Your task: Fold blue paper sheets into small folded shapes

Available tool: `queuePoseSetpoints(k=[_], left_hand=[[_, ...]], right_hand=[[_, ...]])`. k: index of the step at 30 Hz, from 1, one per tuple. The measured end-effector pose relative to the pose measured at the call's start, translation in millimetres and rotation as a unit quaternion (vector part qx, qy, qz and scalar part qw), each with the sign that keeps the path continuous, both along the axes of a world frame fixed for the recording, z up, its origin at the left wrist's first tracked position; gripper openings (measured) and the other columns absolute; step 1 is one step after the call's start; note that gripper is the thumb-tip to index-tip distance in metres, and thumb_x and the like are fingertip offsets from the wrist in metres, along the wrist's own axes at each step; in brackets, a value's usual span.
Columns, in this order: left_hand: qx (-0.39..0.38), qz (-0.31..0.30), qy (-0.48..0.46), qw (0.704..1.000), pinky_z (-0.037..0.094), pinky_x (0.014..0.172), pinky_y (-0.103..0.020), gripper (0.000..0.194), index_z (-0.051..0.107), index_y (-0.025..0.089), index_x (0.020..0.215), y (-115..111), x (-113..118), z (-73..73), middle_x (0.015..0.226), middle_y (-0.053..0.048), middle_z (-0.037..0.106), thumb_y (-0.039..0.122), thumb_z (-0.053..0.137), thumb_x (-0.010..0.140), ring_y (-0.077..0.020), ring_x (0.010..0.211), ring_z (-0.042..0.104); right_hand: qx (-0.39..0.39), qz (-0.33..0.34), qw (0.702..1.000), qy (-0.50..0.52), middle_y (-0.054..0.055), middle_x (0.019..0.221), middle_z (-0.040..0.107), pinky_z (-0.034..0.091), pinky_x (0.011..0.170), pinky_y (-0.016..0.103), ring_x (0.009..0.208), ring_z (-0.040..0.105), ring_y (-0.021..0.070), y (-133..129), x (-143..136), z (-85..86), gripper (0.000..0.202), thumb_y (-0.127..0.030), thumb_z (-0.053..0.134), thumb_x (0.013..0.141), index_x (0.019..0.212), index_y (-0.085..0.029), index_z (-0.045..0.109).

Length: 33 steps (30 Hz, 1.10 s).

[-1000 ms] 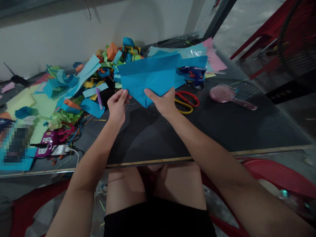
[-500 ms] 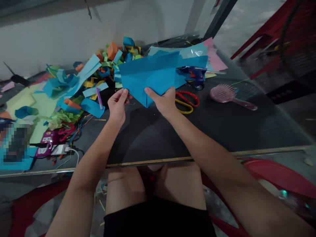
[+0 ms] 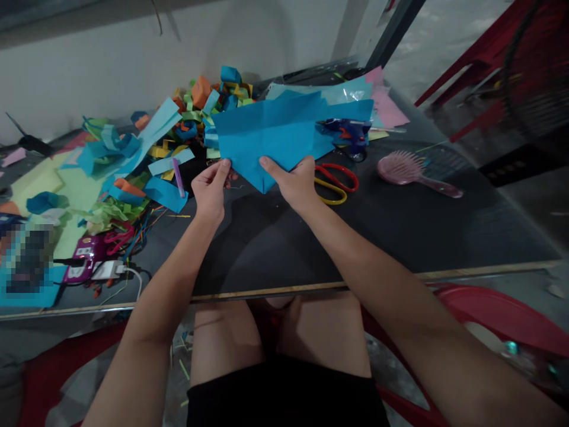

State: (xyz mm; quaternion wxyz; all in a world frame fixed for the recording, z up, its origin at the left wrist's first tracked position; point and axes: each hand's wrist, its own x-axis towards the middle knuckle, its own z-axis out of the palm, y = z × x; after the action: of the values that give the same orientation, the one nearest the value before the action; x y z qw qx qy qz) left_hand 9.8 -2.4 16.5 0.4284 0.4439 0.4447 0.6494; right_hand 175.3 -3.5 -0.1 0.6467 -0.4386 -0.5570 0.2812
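Note:
A folded sheet of blue paper (image 3: 267,133) is held up over the dark table, its pointed lower end toward me. My left hand (image 3: 212,182) pinches its left edge between thumb and curled fingers. My right hand (image 3: 297,181) grips the lower right part, thumb on the front near the centre crease and the other fingers hidden behind. Just right of that hand lie scissors (image 3: 343,178) with red and yellow handles. Behind the paper on the right is a dark blue glue gun (image 3: 351,135).
Colourful folded paper pieces (image 3: 202,92) are heaped at the back left. A purple power strip (image 3: 91,252) with cables lies front left. A pink hairbrush (image 3: 402,168) rests on the dark table (image 3: 400,237) at right, near a red chair (image 3: 480,65).
The top edge of the blue paper has bent slightly, dipping a little at its upper right. Both hands keep nearly the same place and hold.

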Motion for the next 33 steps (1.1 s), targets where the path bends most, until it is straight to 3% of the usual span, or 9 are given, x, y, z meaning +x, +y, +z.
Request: queuePoseSetpoints(k=[8,16,25,33], left_hand=[[0.015,0.013,0.024,0.999,0.045,0.054,-0.024,0.024,0.073,0.019,0.068,-1.4,0.4,1.1,0.059,0.0,0.063,0.039,0.082,0.077,-0.0114,0.059,0.061],[0.027,0.03,0.045,0.998,0.044,0.051,-0.022,0.03,0.074,0.019,0.07,-0.3,-0.3,-1.3,0.058,0.001,0.065,0.048,0.083,0.074,-0.0105,0.057,0.06],[0.029,-0.032,0.06,0.997,0.043,0.051,-0.022,0.033,0.067,0.018,0.058,1.1,-3.3,-8.2,0.055,0.001,0.062,0.042,0.087,0.07,-0.0078,0.052,0.055],[0.043,-0.033,0.047,0.997,0.042,0.05,-0.021,0.033,0.069,0.019,0.059,0.5,-1.9,-7.6,0.054,0.002,0.061,0.044,0.087,0.069,-0.007,0.051,0.053]], right_hand=[[-0.001,-0.01,1.0,-0.001,0.006,0.082,0.073,0.063,0.084,0.048,0.086,0.072,0.0273,0.8,-0.8,-0.5,0.042,-0.064,0.075,0.073,0.069,-0.025,0.06],[-0.003,-0.01,1.0,0.007,0.006,0.082,0.073,0.063,0.085,0.048,0.086,0.073,0.0273,2.1,-1.6,-2.4,0.044,-0.064,0.076,0.072,0.07,-0.023,0.06],[-0.007,-0.007,1.0,0.007,0.007,0.085,0.074,0.063,0.089,0.05,0.091,0.073,0.0285,-0.3,-2.7,0.2,0.049,-0.07,0.074,0.07,0.073,-0.023,0.061],[-0.008,0.004,1.0,-0.008,0.01,0.106,0.076,0.06,0.098,0.052,0.107,0.072,0.0319,-1.0,-3.4,-1.1,0.06,-0.073,0.076,0.065,0.096,-0.022,0.068]])
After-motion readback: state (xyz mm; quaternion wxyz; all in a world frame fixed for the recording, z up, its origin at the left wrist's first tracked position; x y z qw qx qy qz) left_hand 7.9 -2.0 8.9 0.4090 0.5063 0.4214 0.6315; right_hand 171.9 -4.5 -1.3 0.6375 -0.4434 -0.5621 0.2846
